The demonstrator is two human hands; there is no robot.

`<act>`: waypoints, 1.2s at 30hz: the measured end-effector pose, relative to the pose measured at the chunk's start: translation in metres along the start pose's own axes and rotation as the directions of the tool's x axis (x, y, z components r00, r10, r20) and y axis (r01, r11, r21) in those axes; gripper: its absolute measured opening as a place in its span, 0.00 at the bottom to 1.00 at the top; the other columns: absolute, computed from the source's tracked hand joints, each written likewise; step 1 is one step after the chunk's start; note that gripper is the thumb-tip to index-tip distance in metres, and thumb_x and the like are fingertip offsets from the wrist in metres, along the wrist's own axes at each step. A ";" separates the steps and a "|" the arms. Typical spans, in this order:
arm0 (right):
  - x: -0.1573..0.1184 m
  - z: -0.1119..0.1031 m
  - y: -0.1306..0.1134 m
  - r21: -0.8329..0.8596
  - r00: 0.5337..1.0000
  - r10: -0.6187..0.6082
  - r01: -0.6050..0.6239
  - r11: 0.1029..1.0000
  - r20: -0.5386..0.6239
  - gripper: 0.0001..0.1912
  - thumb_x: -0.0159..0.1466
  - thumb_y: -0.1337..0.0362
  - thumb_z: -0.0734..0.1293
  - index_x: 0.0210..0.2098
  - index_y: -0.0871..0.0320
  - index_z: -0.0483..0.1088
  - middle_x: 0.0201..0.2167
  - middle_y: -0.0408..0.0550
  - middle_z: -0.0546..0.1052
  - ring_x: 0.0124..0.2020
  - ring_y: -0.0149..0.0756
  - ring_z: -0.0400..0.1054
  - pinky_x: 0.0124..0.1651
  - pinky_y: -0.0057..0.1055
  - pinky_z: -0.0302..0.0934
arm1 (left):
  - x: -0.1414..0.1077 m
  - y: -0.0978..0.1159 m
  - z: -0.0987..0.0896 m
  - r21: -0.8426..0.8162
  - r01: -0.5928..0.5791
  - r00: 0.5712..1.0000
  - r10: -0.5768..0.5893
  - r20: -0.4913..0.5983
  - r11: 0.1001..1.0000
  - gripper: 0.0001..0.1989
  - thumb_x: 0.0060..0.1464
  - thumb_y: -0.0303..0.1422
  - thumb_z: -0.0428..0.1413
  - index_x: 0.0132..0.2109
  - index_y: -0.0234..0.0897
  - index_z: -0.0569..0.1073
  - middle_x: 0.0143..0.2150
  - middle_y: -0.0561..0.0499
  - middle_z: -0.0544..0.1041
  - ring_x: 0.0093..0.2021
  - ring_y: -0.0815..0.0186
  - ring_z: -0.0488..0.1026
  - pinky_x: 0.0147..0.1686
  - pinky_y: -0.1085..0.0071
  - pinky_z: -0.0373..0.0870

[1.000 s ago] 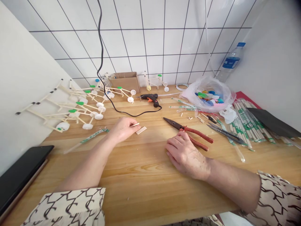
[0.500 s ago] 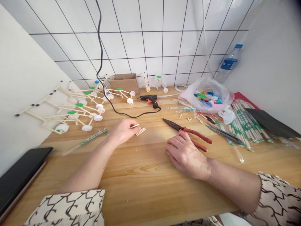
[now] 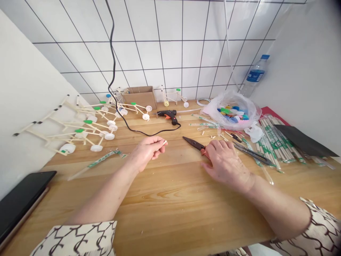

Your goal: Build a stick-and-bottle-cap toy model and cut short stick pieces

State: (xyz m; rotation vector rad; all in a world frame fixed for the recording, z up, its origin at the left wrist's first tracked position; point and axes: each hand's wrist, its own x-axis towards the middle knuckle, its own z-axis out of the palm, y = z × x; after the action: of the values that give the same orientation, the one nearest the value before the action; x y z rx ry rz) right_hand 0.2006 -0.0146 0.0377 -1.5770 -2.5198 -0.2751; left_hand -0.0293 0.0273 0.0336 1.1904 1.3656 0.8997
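Observation:
My left hand [image 3: 150, 150] is closed in a pinch above the table's middle, and the pale tip of a thin wooden stick [image 3: 165, 142] pokes out past the thumb and forefinger. Over the red handles of the long-nose pliers [image 3: 195, 143] lies my right hand [image 3: 226, 163], its fingers curled around them. The pliers' dark jaws are together and point left; most of the handles are hidden under the palm. A pair of scissors [image 3: 255, 155] lies just right of that hand.
Behind the hands sits a black glue gun [image 3: 168, 114] with its cord. Several stick models with white wheels [image 3: 96, 148] stand at left. A plastic bag of coloured caps [image 3: 234, 113], wrapped sticks [image 3: 274, 140] and a bottle [image 3: 255, 74] are at right. A phone [image 3: 26, 192] is front left.
My right hand has moved right from beside the pliers onto their handles. The short sticks that lay by my left fingertips no longer show on the table; that hand has shifted slightly right.

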 end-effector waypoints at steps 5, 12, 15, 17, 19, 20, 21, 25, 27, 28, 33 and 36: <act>0.000 0.003 0.008 -0.078 0.983 0.117 -0.107 0.991 0.140 0.10 0.58 0.63 0.61 0.35 0.63 0.68 0.36 0.58 0.69 0.40 0.47 0.62 0.41 0.40 0.53 | -0.005 0.001 0.004 -0.109 0.027 0.995 -0.015 0.103 0.994 0.06 0.45 0.32 0.56 0.29 0.31 0.69 0.22 0.54 0.68 0.17 0.77 0.57 0.17 0.78 0.52; 0.002 0.011 0.009 0.007 0.979 0.108 -0.111 0.994 0.176 0.09 0.57 0.69 0.60 0.36 0.64 0.68 0.34 0.59 0.71 0.37 0.46 0.64 0.37 0.37 0.57 | -0.004 -0.002 0.004 -0.121 0.012 0.991 0.004 0.133 0.993 0.07 0.45 0.32 0.57 0.29 0.32 0.68 0.24 0.53 0.69 0.19 0.76 0.57 0.17 0.77 0.51; 0.004 0.009 0.011 0.028 0.982 0.103 -0.108 0.994 0.157 0.08 0.55 0.71 0.61 0.35 0.64 0.68 0.34 0.59 0.71 0.38 0.46 0.65 0.38 0.36 0.58 | -0.005 -0.001 0.005 -0.123 0.027 0.990 -0.010 0.139 0.992 0.07 0.45 0.33 0.57 0.30 0.32 0.69 0.23 0.53 0.68 0.17 0.78 0.54 0.16 0.78 0.44; 0.006 0.008 0.014 0.033 0.980 0.118 -0.125 0.992 0.161 0.08 0.55 0.71 0.61 0.34 0.64 0.69 0.34 0.59 0.72 0.38 0.46 0.65 0.37 0.36 0.58 | -0.006 0.001 0.009 -0.139 0.041 0.989 -0.020 0.149 0.989 0.08 0.44 0.32 0.57 0.30 0.32 0.69 0.22 0.54 0.67 0.17 0.78 0.53 0.16 0.78 0.43; 0.007 0.006 0.017 0.025 0.976 0.139 -0.146 0.989 0.170 0.08 0.55 0.70 0.60 0.33 0.64 0.69 0.34 0.59 0.72 0.38 0.47 0.66 0.35 0.36 0.58 | -0.008 0.004 0.014 -0.159 0.054 0.988 -0.029 0.154 0.986 0.08 0.43 0.33 0.57 0.29 0.32 0.68 0.22 0.55 0.67 0.17 0.78 0.54 0.17 0.78 0.44; 0.007 0.006 0.018 0.019 0.974 0.147 -0.153 0.988 0.173 0.09 0.56 0.69 0.60 0.33 0.63 0.70 0.34 0.58 0.72 0.37 0.47 0.66 0.34 0.36 0.58 | -0.009 0.006 0.017 -0.166 0.060 0.987 -0.033 0.157 0.984 0.08 0.43 0.33 0.58 0.29 0.32 0.68 0.22 0.55 0.67 0.18 0.78 0.55 0.17 0.78 0.45; 0.007 0.006 0.020 0.011 0.973 0.152 -0.156 0.988 0.174 0.09 0.56 0.69 0.60 0.33 0.63 0.70 0.34 0.58 0.72 0.37 0.48 0.67 0.33 0.36 0.58 | -0.011 0.008 0.020 -0.170 0.064 0.986 -0.037 0.161 0.983 0.09 0.42 0.33 0.58 0.29 0.32 0.68 0.22 0.55 0.66 0.18 0.78 0.55 0.17 0.78 0.46; 0.007 0.009 0.024 -0.012 0.974 0.158 -0.158 0.987 0.160 0.09 0.54 0.70 0.61 0.33 0.64 0.70 0.33 0.60 0.72 0.37 0.49 0.66 0.33 0.37 0.58 | -0.018 0.015 0.037 -0.179 0.070 0.984 -0.039 0.173 0.981 0.10 0.43 0.36 0.57 0.30 0.33 0.68 0.21 0.56 0.65 0.17 0.77 0.53 0.17 0.78 0.42; 0.007 0.011 0.025 0.006 0.983 0.147 -0.149 0.989 0.108 0.08 0.52 0.71 0.62 0.32 0.65 0.70 0.34 0.61 0.71 0.38 0.50 0.65 0.36 0.39 0.58 | -0.023 0.018 0.046 -0.161 0.069 0.985 -0.041 0.170 0.985 0.11 0.42 0.37 0.57 0.30 0.33 0.68 0.20 0.56 0.65 0.17 0.77 0.51 0.17 0.77 0.42; 0.006 0.011 0.026 0.040 0.990 0.127 -0.130 0.991 0.059 0.08 0.52 0.72 0.63 0.32 0.65 0.70 0.35 0.61 0.71 0.39 0.49 0.65 0.38 0.40 0.57 | -0.026 0.019 0.050 -0.143 0.071 0.984 -0.046 0.171 0.987 0.11 0.42 0.37 0.57 0.30 0.33 0.68 0.20 0.56 0.65 0.17 0.77 0.51 0.17 0.77 0.42; 0.000 0.007 0.014 0.415 0.985 -0.053 0.119 0.902 -0.166 0.09 0.57 0.67 0.63 0.38 0.60 0.67 0.39 0.54 0.70 0.42 0.41 0.64 0.45 0.38 0.56 | -0.041 0.009 0.064 0.045 0.007 0.973 -0.017 0.228 0.999 0.11 0.46 0.38 0.54 0.33 0.35 0.67 0.22 0.55 0.67 0.19 0.75 0.54 0.19 0.75 0.48; -0.004 0.006 0.002 0.592 0.978 -0.098 0.191 0.783 -0.186 0.07 0.59 0.64 0.63 0.38 0.58 0.66 0.37 0.49 0.71 0.41 0.36 0.65 0.45 0.34 0.57 | -0.047 -0.001 0.066 0.098 -0.051 0.963 0.023 0.270 0.994 0.09 0.48 0.38 0.53 0.33 0.36 0.67 0.24 0.55 0.67 0.21 0.73 0.57 0.21 0.75 0.51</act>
State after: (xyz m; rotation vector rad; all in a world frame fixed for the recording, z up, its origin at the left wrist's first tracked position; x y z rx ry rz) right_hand 0.2040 -0.0162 0.0309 -1.0620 -2.2777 0.3691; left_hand 0.0326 -0.0250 0.0333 1.3680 1.1840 0.6703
